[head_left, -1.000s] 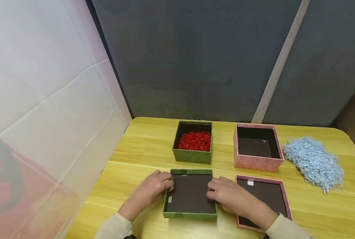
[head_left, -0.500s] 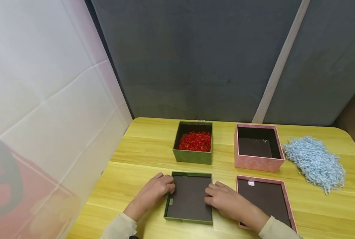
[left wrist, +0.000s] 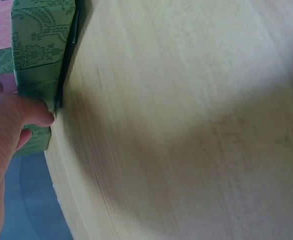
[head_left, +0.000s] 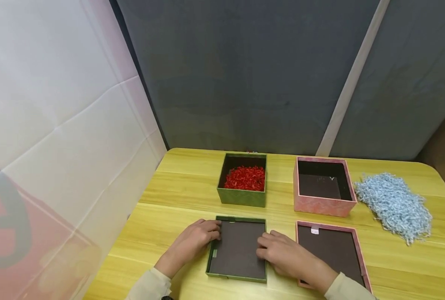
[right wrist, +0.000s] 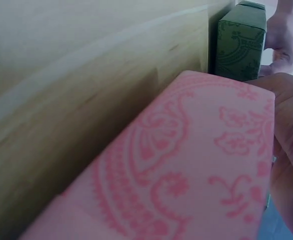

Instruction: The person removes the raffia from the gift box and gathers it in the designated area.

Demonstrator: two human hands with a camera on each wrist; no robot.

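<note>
A green box lid [head_left: 237, 250] lies upside down on the yellow wooden table [head_left: 177, 187], its dark inside facing up. My left hand [head_left: 196, 239] grips its left rim, fingers curled over the edge; in the left wrist view the thumb [left wrist: 34, 112] presses the lid's patterned green side [left wrist: 41, 45]. My right hand [head_left: 280, 252] grips the right rim, fingers over the edge. Behind the lid stands the green box [head_left: 242, 178] holding red shredded paper [head_left: 245, 178].
A pink box [head_left: 323, 185] stands open at the back right, and its pink lid [head_left: 329, 250] lies upside down beside my right hand, close up in the right wrist view [right wrist: 196, 165]. Blue shredded paper [head_left: 393, 204] is heaped at the far right. A white sheet [head_left: 57, 146] walls the left.
The green lid has shifted slightly toward me and squared up between my hands over the last second. Both hands kept their grip on its rims.
</note>
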